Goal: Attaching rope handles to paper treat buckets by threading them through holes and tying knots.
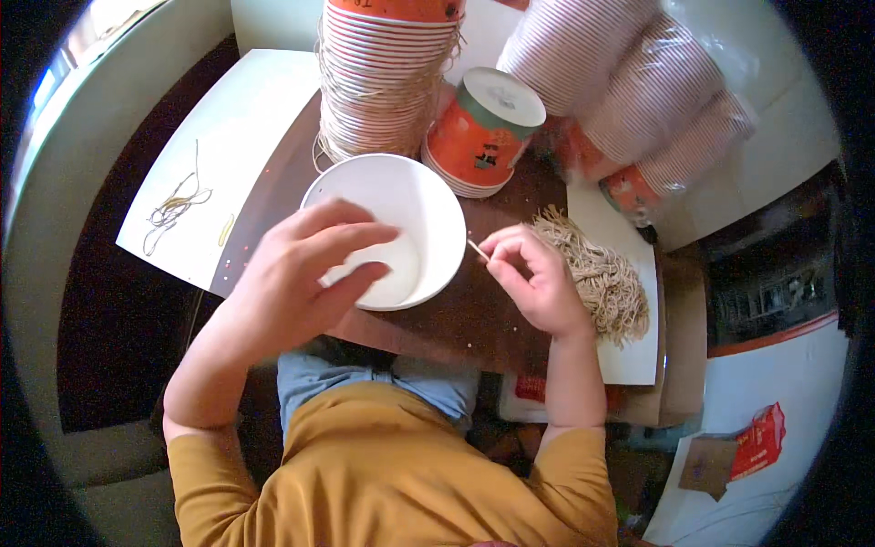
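My white tub (pixel 427 193) is in the middle, tipped so I can see down into it. It sits on the brown surface (pixel 437 324), right in front of me. My left hand (pixel 305 260) comes in from 8 o'clock and is over the tub's near left side. That grip is loose, with a gap between thumb and fingers, and I can't tell if it touches the tub. My right hand (pixel 538 278) is between 3 and 4 o'clock. Its grip is pinched on a thin, pale stick-like bit (pixel 478 252), and the tip is just beside the tub's rim. I can't tell if it is a stick or the end of a string.

Past my right hand, a messy heap of tan strings (pixel 606 287) lies on a white board (pixel 629 365). At 12 o'clock is a tall stack of tubs (pixel 392 50) with strings hanging all over it. At 1 o'clock an orange and green tub (pixel 478 141) stands upside down. At 2 o'clock are more stacked tubs in clear plastic (pixel 652 82). At 9 o'clock, some loose strings (pixel 173 210) lie on a white sheet (pixel 251 100). Far off at 4 o'clock is a red packet (pixel 758 442).
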{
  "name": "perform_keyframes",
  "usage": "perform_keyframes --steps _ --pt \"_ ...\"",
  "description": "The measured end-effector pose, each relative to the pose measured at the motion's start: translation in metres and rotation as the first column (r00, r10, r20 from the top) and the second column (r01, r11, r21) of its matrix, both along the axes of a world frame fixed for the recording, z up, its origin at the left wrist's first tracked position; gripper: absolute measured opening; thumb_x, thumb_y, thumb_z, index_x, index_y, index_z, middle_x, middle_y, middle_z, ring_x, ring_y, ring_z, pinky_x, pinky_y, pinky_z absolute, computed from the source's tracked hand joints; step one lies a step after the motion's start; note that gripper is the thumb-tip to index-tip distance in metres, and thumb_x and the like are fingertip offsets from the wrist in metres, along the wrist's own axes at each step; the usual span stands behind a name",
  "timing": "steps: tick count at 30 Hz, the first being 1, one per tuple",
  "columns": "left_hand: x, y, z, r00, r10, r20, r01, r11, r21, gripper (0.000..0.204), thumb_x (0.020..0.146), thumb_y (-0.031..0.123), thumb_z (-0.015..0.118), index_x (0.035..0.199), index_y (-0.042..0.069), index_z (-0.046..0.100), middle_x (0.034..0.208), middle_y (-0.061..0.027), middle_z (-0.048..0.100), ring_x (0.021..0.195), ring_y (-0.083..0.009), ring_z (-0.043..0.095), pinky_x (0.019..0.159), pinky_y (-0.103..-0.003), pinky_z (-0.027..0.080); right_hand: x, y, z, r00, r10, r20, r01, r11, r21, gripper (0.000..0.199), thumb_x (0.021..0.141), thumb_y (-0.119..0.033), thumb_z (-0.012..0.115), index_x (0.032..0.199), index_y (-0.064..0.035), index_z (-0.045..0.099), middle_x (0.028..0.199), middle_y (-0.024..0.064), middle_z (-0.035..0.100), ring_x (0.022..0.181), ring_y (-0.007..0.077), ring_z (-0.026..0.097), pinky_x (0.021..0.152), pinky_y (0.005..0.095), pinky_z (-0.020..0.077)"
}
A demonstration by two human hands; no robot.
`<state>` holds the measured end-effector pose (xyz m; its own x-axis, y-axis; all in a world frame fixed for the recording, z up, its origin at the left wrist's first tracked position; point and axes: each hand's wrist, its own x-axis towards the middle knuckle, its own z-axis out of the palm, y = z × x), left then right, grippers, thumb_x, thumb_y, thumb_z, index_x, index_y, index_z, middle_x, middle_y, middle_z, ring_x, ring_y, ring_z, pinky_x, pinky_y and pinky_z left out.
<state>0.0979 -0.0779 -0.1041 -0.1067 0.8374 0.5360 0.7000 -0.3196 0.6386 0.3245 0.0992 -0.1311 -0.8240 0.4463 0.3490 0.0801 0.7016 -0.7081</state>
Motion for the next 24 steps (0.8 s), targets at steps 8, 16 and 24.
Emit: perform_keyframes --steps 8,16,24 --pt "0.021 0.027 0.003 0.978 -0.206 -0.012 0.204 0.974 -0.101 0.031 0.081 0.013 0.071 0.111 0.007 0.066 0.098 -0.0132 0.063 0.087 -0.0284 0.064 0.068 -0.034 0.053 -0.003 -0.023 0.038 0.976 0.216 -0.007 -0.216 0.97 -0.108 0.009 0.085 -0.006 0.064 0.087 -0.0026 0.055 0.092 0.0119 0.064 0.088 0.0237 0.062 0.079 0.0322 0.0487" --pt "0.031 0.012 0.01 0.978 -0.19 0.087 0.197 0.976 -0.089 0.007 0.082 0.007 0.066 0.084 0.001 0.069 0.076 -0.0129 0.063 0.069 -0.0287 0.062 0.063 -0.037 0.05 -0.009 -0.029 0.029 0.981 0.181 -0.063 -0.19 0.878 -0.439 0.016 0.086 -0.005 0.064 0.098 -0.0026 0.055 0.081 0.0034 0.057 0.062 0.0089 0.051 0.059 0.0238 0.0449" --pt "0.048 -0.018 0.001 0.886 -0.083 0.456 0.203 0.954 -0.221 0.009 0.079 0.01 0.072 0.083 0.002 0.07 0.069 -0.0071 0.06 0.059 -0.015 0.057 0.053 -0.028 0.045 -0.018 -0.037 0.028 0.874 0.463 -0.148 -0.357 0.818 0.452 0.033 0.069 -0.006 0.074 0.1 -0.0105 0.067 0.06 0.0011 0.044 0.047 0.0178 0.048 0.041 0.0323 0.0386"
